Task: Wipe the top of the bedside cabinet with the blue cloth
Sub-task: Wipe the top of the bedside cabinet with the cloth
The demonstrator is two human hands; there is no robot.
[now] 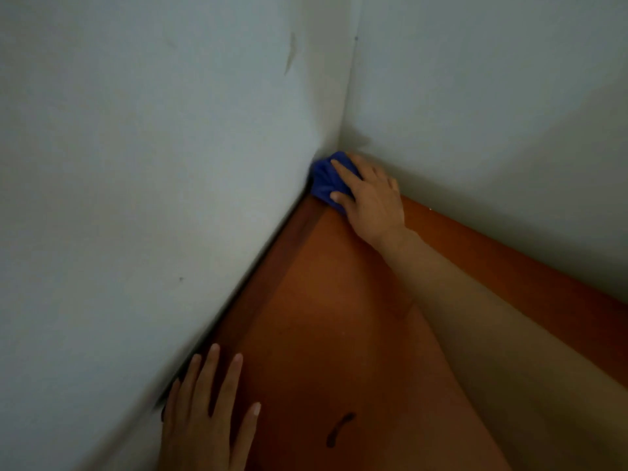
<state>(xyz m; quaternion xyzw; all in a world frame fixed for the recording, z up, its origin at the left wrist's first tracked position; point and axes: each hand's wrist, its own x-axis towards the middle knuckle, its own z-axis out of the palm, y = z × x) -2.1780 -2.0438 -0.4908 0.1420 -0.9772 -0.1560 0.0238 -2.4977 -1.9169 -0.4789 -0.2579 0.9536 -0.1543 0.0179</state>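
**Inspector A:** Nearest to us, we record the left hand (pixel 207 413) lying flat on the glossy reddish-brown wooden top of the bedside cabinet (pixel 323 334), fingers spread and holding nothing, its outer edge close against the pale grey painted wall on the left (pixel 136 198). Just beside it on the wood we note a short dark curved mark (pixel 341 430); we cannot tell whether it is a stain or a scratch.

**Inspector B:** Agreed. Further in, the right forearm runs diagonally across the top. At the far corner, where the left wall meets the pale wall on the right (pixel 492 113), the right hand (pixel 370 195) presses down on the crumpled deep-blue cloth (pixel 324 180), fingers splayed over it and thumb against its near edge. The cloth is bunched tight into that corner, touching both walls.

**Inspector A:** In our judgement the corner pass is under way. We recommend keeping the palm low, working the cloth into the seam, then drawing it back along each wall in overlapping strokes.

**Inspector B:** And we would finish over the dark mark near the bracing hand.
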